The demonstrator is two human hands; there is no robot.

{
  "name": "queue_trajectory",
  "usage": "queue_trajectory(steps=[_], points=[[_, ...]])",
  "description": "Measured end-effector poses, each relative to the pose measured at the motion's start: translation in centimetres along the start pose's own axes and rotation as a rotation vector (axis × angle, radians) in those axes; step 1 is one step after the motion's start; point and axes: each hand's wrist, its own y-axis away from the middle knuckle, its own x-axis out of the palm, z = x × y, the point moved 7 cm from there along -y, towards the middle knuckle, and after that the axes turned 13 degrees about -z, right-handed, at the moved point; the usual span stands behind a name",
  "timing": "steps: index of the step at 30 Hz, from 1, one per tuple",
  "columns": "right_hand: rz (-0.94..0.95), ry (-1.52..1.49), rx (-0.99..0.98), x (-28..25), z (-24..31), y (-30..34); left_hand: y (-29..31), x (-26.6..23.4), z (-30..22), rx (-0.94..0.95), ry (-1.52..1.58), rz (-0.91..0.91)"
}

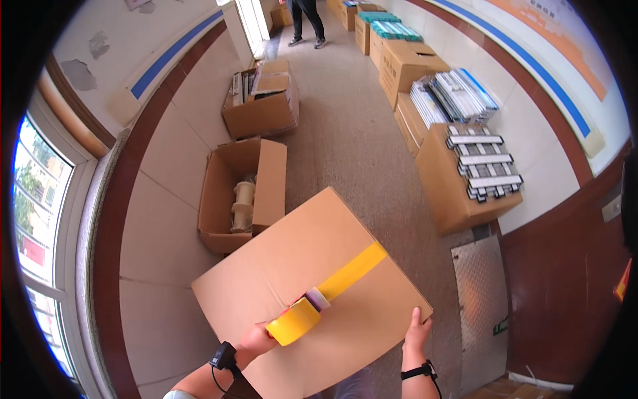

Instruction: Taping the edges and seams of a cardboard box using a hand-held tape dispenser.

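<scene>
1. The task's thing, a large closed brown cardboard carton (359,326), lies before the person and serves as landmark; a strip of bright yellow adhesive tape (352,271) is stuck across its top, running inward from its far-right edge.

2. The left hand (258,338) is over the carton's near-left part; its fingers appear wrapped about a hand-held tape dispenser with a pale, purplish front end (318,299), which carries a thick glossy yellow tape roll (294,322); the roll hides most of the grasp.

3. The right hand (417,332) is at the carton's right corner, thumb up along the edge; the other fingers are hidden, so I cannot tell whether they grip or only brace.

4. The step in hand looks like taping the top closed; the strip covers only the far-right stretch, the dispenser's front end sits at its inner end, and the tape's line points on toward the carton's near-left side.

5. The next move, I judge, calls for drawing the dispenser along that line with steady tension, the right hand keeping the carton from turning; after that, a cut and a firm press would seem needed.

6. Left of and beyond the carton stands an open brown cardboard box (271,183) with pale cylindrical spools (243,203) inside; right of and beyond it, white-and-black slatted bars (485,163) lie on another brown cardboard box (442,183).
</scene>
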Motion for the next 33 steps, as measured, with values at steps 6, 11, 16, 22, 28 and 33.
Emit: queue_trajectory(steps=[6, 11, 16, 22, 28, 33], points=[[-0.043, 0.251, -0.345, 3.9, 5.3, -7.3, -1.7, 1.1, -4.8, -0.115, 0.131, -0.103], [0.114, 0.334, -0.291, 8.5, 9.8, -9.4, -2.7, 1.9, -6.6, -0.302, 0.023, -0.085], [0.058, 0.919, -1.303, 13.1, 17.3, 3.5, -1.9, 2.6, -7.4, -0.263, 0.139, -0.143], [0.380, 0.783, -1.381, 16.9, 14.7, 8.6, -1.3, 1.4, -9.3, -0.324, 0.100, -0.117], [0.344, 0.938, -1.471, 18.1, 14.4, 9.4, -1.5, 2.9, -8.2, -0.111, 0.170, -0.205], [0.228, 0.945, -1.566, 19.0, 14.2, 8.4, 0.6, 1.9, -8.2, -0.205, 0.196, -0.158]])
